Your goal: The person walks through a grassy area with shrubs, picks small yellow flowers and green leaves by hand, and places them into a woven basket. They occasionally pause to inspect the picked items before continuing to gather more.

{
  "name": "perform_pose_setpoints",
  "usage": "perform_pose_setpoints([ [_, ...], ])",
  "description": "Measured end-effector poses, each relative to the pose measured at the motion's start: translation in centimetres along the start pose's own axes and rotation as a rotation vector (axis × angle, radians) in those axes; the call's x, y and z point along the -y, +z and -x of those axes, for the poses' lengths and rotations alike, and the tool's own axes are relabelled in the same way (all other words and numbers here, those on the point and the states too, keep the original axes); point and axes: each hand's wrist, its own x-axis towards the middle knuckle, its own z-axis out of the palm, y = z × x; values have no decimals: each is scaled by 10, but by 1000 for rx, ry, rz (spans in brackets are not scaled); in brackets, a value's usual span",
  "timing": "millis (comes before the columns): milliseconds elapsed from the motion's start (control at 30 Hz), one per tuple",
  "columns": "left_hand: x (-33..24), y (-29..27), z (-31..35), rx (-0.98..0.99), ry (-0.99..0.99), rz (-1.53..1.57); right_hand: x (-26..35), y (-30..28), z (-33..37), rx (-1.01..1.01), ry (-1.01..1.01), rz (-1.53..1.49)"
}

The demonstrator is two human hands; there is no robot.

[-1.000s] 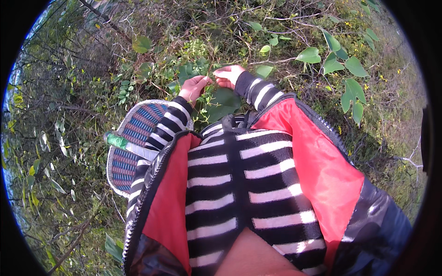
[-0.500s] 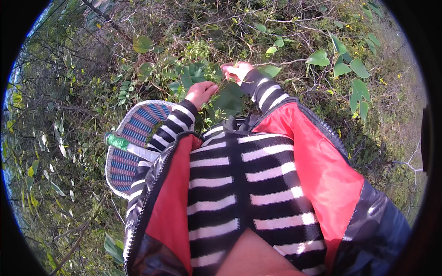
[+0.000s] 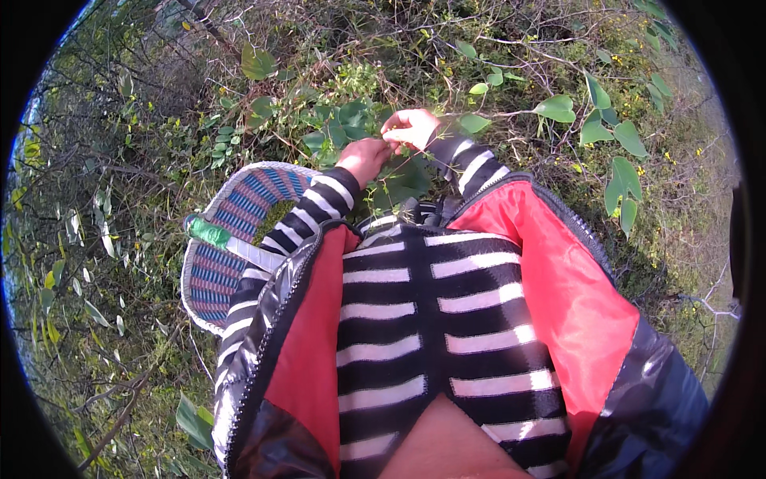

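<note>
My left hand (image 3: 365, 159) and my right hand (image 3: 412, 130) meet in front of my chest, fingertips almost touching. Both are closed in a pinch at a thin, straggly plant stem (image 3: 405, 162) with tiny leaves; the exact grip points are too small to make out. A woven basket (image 3: 214, 275) in blue and pink bands hangs at my left forearm, and its handle (image 3: 209, 233) is partly wrapped in green. Small yellow-green plant matter (image 3: 275, 217) shows inside, partly hidden by my sleeve. Broad green leaves (image 3: 351, 120) grow just beyond my left hand.
Dense brush and dry twigs surround me. On the right a branch with large green leaves (image 3: 556, 108) reaches inward. A dark bare branch (image 3: 209, 28) slants at the far left. My unzipped jacket (image 3: 558, 295) with red lining hangs open on both sides.
My hands were apart and have come together, the left moving right and toward the right hand. The basket and the surroundings have shifted slightly in view.
</note>
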Motion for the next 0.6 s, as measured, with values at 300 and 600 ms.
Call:
perform_pose_setpoints([
  [300, 5, 1, -2, -42, -1, 1, 1, -2, 15, -166, -59, -109],
  [600, 19, -8, -5, -65, -374, 772, 28, -21, 21, -293, -198, -543],
])
